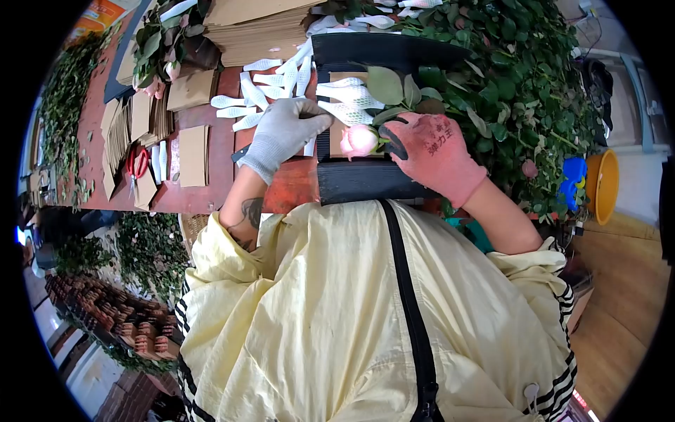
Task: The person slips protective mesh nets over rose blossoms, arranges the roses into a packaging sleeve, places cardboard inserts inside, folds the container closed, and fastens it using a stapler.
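My left hand, in a light grey glove, is closed at the left edge of the black tray; its fingertips touch the narrow end of a white foam net sleeve. My right hand, in a pink glove with dark fingertips, pinches the stem just below a pale pink rose. The bloom points left over a piece of cardboard in the tray. Netted flower heads lie side by side just above the rose. Several loose white net sleeves are spread on the red table, above my left hand.
Leafy rose stems cover the right side. At the left are cardboard stacks, red-handled scissors and more roses. A tall cardboard pile stands at the back. A yellow bucket and a blue object sit far right.
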A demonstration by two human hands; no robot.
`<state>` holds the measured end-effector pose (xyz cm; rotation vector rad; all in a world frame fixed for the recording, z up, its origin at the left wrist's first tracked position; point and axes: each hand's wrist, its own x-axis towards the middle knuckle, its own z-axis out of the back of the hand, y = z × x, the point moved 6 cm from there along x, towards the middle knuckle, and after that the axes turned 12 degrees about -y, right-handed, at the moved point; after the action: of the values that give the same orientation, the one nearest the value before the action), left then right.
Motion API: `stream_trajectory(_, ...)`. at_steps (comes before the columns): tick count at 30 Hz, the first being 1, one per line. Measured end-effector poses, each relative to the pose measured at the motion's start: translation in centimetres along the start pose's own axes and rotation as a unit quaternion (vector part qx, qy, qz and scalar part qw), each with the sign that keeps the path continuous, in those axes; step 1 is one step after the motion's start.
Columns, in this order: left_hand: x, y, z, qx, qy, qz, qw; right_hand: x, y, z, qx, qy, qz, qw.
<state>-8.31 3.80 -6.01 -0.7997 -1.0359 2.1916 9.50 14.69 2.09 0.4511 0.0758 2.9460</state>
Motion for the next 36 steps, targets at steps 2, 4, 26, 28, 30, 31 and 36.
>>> stream_trajectory(2, 0.0, -0.6, -0.2, 0.011, -0.011, -0.02, 1.0, 0.3, -0.2, 0.0, 0.022, -0.014, 0.001, 1.0)
stream_trajectory(4, -0.2, -1.1, -0.6, 0.024, -0.019, -0.039, 0.999, 0.5, -0.5, -0.4, 0.051, 0.034, -0.034, 0.998)
stream_trajectory(26, -0.8, 3.8, 2.2, -0.259, -0.08, -0.049, 0.961, 0.4, -0.8, -1.2, 0.083, 0.074, -0.093, 0.989)
stream_trajectory(28, -2.1, 2.6, 2.1, -0.22, -0.053, -0.033, 0.973, 0.1, -0.9, -1.6, 0.075, 0.066, -0.083, 0.992)
stream_trajectory(30, -2.9, 0.9, 1.5, -0.125, -0.006, -0.045, 0.991, 0.1, -1.0, -1.6, 0.067, 0.057, -0.073, 0.993)
stream_trajectory(31, -2.8, 0.3, 1.1, -0.129, -0.006, -0.044, 0.991, 0.1, -1.0, -1.6, 0.065, 0.063, -0.078, 0.993)
stream_trajectory(36, -0.9, -0.5, 0.1, 0.011, -0.028, -0.047, 0.998, 0.2, -0.9, -1.7, 0.061, 0.07, -0.083, 0.992)
